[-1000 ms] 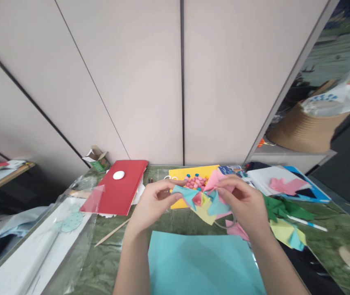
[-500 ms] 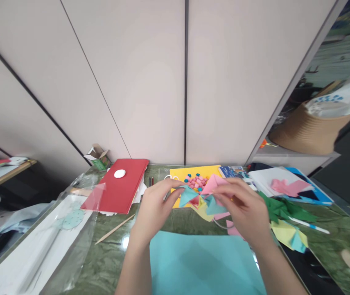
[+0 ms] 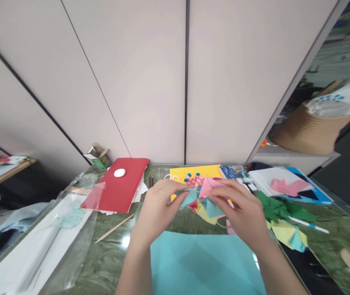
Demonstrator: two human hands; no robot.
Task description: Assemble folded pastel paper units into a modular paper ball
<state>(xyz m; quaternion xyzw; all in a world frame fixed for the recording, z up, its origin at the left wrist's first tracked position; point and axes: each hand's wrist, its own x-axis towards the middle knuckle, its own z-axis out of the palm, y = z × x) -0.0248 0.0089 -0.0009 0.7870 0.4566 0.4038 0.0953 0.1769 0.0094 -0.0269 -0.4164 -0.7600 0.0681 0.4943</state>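
Between both hands is a folded paper piece (image 3: 204, 210) made of blue, yellow, red and pink parts. My left hand (image 3: 159, 207) pinches its blue corner between thumb and fingers. At the other side, my right hand (image 3: 239, 209) grips the pink part, with the fingertips pressed together. The piece is held in the air, above the far edge of a turquoise sheet (image 3: 205, 262). Behind it, on a yellow sheet (image 3: 182, 172), lies a heap of pink and blue beads (image 3: 195, 180). White scissor handles (image 3: 171, 177) show beside the heap, their blades hidden.
At left lie a red folder (image 3: 124, 186) with a white round object (image 3: 119, 173), a pointed wooden stick (image 3: 115, 228) and clear plastic over white paper (image 3: 73, 237). At right are green crumpled paper (image 3: 281, 207), a white pen (image 3: 308, 224) and a yellow-blue folded paper (image 3: 290, 235).
Both hands have shifted slightly and the folded piece has turned a little between them. My left fingers have moved a bit to the right along the blue corner.
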